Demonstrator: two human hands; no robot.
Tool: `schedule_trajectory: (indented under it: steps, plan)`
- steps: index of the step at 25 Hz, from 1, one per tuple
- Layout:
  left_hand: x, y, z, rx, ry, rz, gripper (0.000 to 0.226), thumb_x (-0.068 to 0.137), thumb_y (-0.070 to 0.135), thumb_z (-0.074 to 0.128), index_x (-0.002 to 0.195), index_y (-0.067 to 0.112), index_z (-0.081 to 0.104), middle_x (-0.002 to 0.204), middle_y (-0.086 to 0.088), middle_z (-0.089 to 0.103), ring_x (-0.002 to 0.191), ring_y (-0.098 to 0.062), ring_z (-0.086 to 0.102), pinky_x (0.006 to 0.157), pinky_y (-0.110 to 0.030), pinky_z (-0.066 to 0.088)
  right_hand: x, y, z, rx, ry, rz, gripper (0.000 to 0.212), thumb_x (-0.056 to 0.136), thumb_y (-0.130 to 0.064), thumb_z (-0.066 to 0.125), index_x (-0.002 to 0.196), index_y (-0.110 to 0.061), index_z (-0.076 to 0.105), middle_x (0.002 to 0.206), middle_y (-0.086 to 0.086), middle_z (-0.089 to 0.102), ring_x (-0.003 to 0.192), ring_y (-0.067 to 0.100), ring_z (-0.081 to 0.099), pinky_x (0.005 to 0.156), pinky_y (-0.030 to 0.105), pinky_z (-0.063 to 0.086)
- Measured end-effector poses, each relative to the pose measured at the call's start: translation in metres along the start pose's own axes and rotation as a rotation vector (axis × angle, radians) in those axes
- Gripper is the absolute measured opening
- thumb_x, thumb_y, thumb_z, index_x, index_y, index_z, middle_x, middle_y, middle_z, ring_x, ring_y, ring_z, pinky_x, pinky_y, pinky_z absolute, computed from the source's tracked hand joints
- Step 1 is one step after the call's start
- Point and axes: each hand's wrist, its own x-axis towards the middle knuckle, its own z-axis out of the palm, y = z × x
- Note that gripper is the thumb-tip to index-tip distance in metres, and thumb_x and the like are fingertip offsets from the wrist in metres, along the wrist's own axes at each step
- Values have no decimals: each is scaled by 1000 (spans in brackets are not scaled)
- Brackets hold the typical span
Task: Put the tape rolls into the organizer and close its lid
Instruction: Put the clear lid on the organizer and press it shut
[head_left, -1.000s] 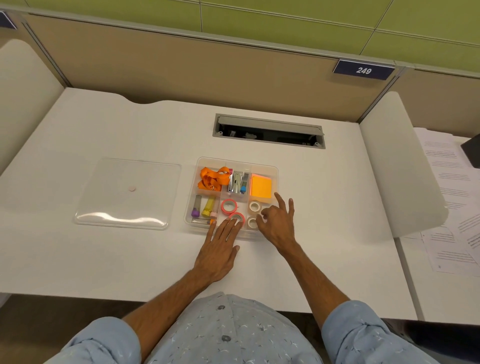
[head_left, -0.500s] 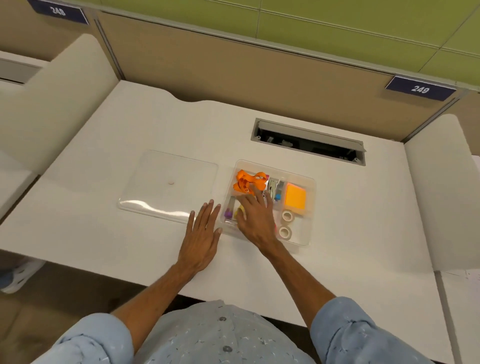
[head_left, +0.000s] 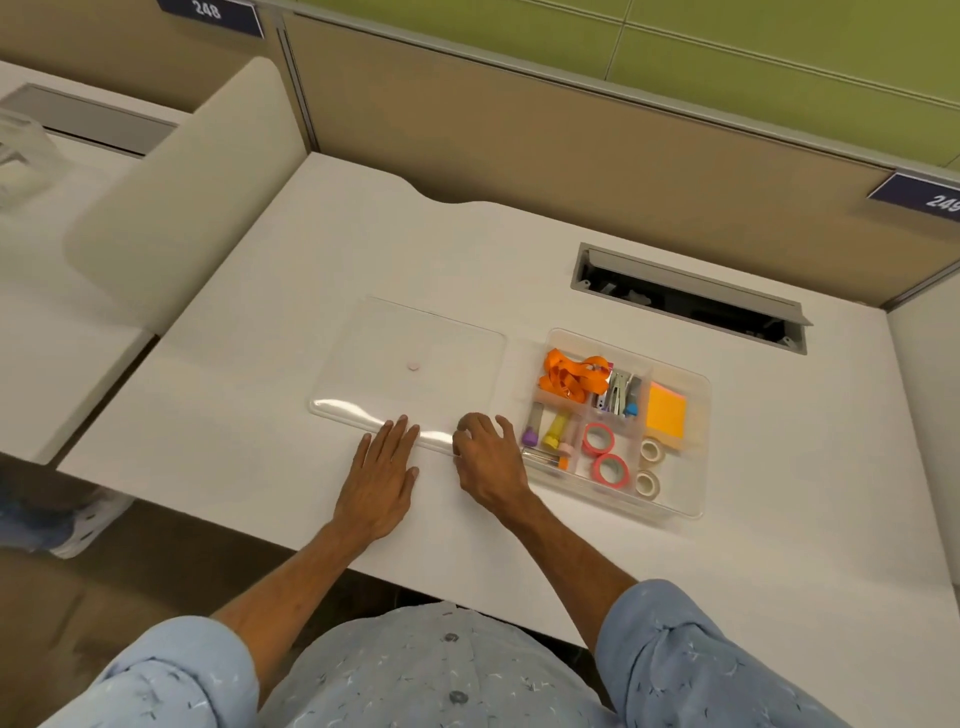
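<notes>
A clear plastic organizer (head_left: 696, 499) sits on the white desk, right of centre. Two pink tape rolls (head_left: 610, 470) lie in a front compartment and two small white tape rolls (head_left: 649, 451) in the one to their right. The clear lid (head_left: 415, 364) lies flat on the desk, left of the organizer. My left hand (head_left: 382, 475) rests flat with its fingertips on the lid's near edge. My right hand (head_left: 491, 462) is curled at the lid's near right corner, fingers touching the edge. Whether it grips the lid is unclear.
The organizer also holds an orange lanyard (head_left: 571, 374), clips, orange sticky notes (head_left: 665, 415) and markers (head_left: 553, 434). A cable slot (head_left: 685, 296) opens in the desk behind it. Partition panels stand at the back and both sides. A shoe shows on the floor at left.
Both hands have left the organizer and moved left to the lid's near edge. My head has turned left, so the organizer now sits further right in view.
</notes>
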Motion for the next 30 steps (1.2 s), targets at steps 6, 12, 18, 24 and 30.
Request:
schedule_trajectory:
  steps: [6,12,18,24,30]
  plan:
    - [7,-9,-9,35,58,77,64,113,30,40,168,19,10,179,-5,6,167,-23,9,137,-48,13,6,-6,-6,-18,63,-67,34,106,-22,51,131,-5,65,143,10,58,128,29,59,119,45,40]
    - [38,-8,-47,137,379,207,66,91,-13,61,150,16,57,155,-9,60,149,-29,51,128,-53,36,4,9,-32,287,270,-71,21,97,-34,64,113,-19,67,127,-3,66,116,17,63,106,39,50]
    - [72,6,-88,121,702,183,56,90,-17,46,128,19,65,129,4,70,141,-23,56,129,-50,31,18,30,-71,564,317,53,49,97,-20,74,144,-19,60,150,-4,61,139,18,58,117,37,45]
    - [95,33,-117,77,839,174,56,86,-15,42,123,23,58,130,9,60,152,-18,42,132,-55,22,21,39,-75,726,407,243,20,105,-11,60,118,-13,75,123,-4,80,117,16,74,104,42,58]
    - [108,58,-137,54,851,115,50,111,14,41,158,31,40,157,2,51,160,-19,29,133,-57,14,9,66,-93,895,446,265,17,103,-12,59,107,-17,74,103,-7,83,101,12,78,89,46,64]
